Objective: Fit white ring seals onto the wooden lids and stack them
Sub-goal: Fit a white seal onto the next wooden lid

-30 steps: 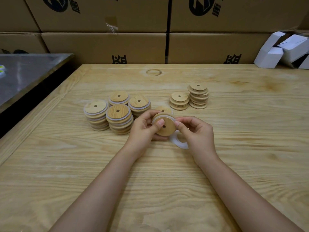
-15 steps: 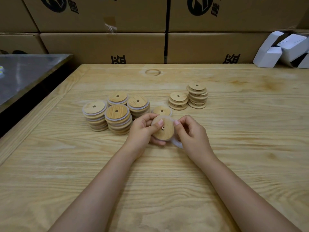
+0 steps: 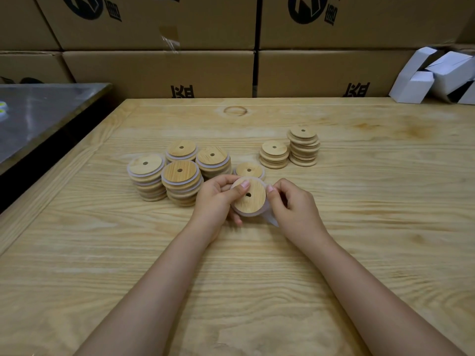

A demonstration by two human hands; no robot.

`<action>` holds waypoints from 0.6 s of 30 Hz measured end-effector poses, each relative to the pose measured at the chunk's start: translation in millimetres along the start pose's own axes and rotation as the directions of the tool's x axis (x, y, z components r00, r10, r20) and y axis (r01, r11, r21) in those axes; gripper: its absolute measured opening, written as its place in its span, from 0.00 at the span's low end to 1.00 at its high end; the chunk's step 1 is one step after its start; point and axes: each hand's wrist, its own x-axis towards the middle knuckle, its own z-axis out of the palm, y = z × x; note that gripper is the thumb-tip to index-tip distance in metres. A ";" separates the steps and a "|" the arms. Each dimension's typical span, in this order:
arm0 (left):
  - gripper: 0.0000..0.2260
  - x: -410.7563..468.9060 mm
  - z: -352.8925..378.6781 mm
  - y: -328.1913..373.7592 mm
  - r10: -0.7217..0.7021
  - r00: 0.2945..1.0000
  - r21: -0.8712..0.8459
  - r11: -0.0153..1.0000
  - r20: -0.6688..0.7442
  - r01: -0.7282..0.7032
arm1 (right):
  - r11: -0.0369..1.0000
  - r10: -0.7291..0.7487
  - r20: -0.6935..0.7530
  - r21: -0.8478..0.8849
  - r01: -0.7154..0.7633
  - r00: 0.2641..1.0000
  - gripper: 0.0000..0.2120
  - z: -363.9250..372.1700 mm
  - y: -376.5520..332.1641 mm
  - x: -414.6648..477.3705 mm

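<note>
Both hands are on the same wooden lid [image 3: 250, 201], held tilted just above the wooden table [image 3: 359, 227], pretty much dead center. The left hand [image 3: 214, 201] grips it from the 9 o'clock side, thumb across the face near the top and fingers curled behind. The right hand [image 3: 295, 209] pinches the white ring seal [image 3: 272, 220] at the lid's 3 o'clock edge. The seal hugs the lower rim and a loop of it sticks out by the right palm, but I can't tell how much is seated. At 12 o'clock, just behind the held one, sits a lone lid [image 3: 249, 170]. At 10 o'clock, four sealed stacks [image 3: 181, 181] are bunched up together. At 1 o'clock, two bare stacks [image 3: 303, 147] stand side by side. Cardboard cartons [image 3: 159, 73] wall off the far edge, with white boxes [image 3: 434, 78] at 2 o'clock and a metal table [image 3: 38, 114] out at 10.
</note>
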 end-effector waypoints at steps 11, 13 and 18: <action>0.11 -1.1 2.8 1.3 -0.059 0.995 0.074 0.996 0.086 0.053 | 0.999 -0.046 -0.023 -0.027 0.046 0.999 0.14 -1.6 4.0 -3.6; 0.11 -0.5 2.5 2.9 -0.081 0.993 0.064 0.995 0.087 0.076 | 0.996 -0.080 -0.032 -0.031 0.079 0.996 0.13 -2.2 4.2 -4.0; 0.08 3.7 -6.5 5.2 -0.117 0.990 -0.019 0.993 0.079 0.119 | 0.948 -0.297 -0.079 -0.141 0.284 0.952 0.05 -5.4 -1.1 -5.9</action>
